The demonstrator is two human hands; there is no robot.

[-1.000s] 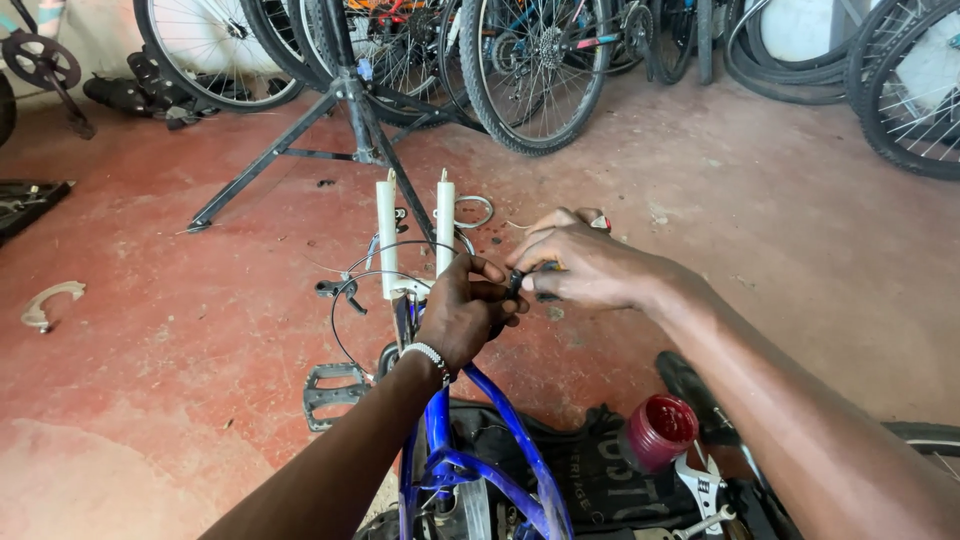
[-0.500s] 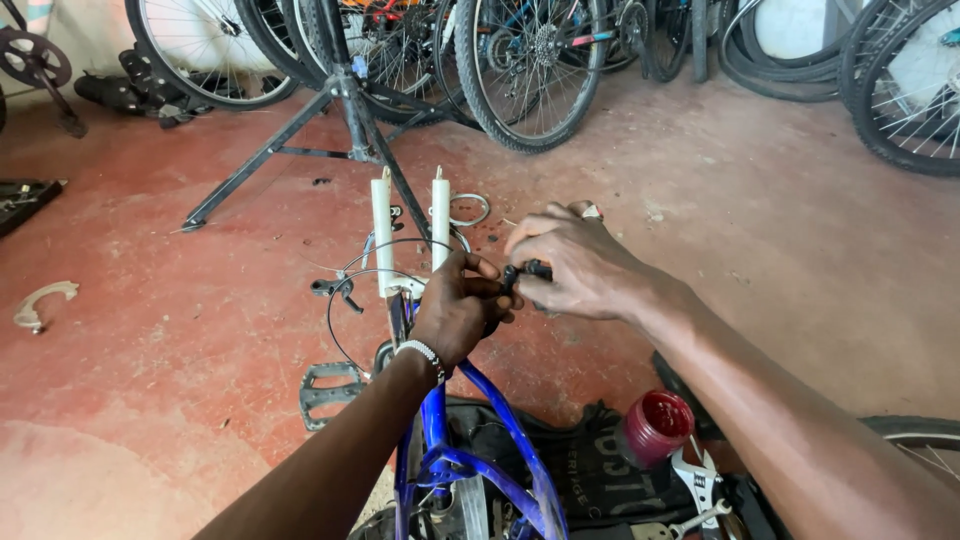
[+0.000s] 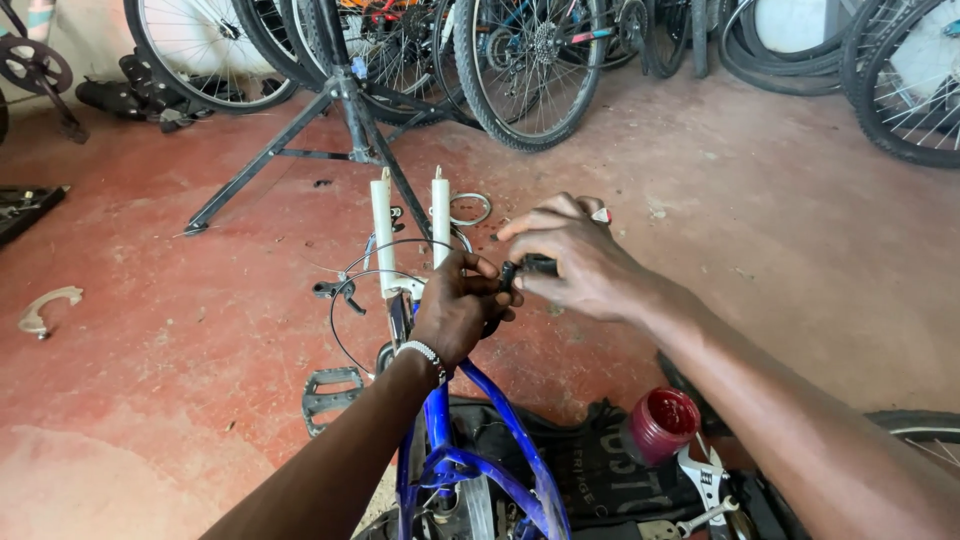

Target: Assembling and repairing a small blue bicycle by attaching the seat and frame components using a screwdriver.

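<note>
Both hands meet at the blue bike frame (image 3: 500, 440): left hand (image 3: 458, 312) and right hand (image 3: 570, 262) pinch a small black part (image 3: 528, 268), likely light, stiff, easily dropped.

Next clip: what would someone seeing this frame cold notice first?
Dead centre, the left hand and right hand meet over a small black part at the front of an upturned blue bicycle frame, whose two white fork legs stick up just beyond. Behind them a black repair stand straddles the red floor before a row of bicycle wheels, and a red tub sits lower right by a spanner.
</note>
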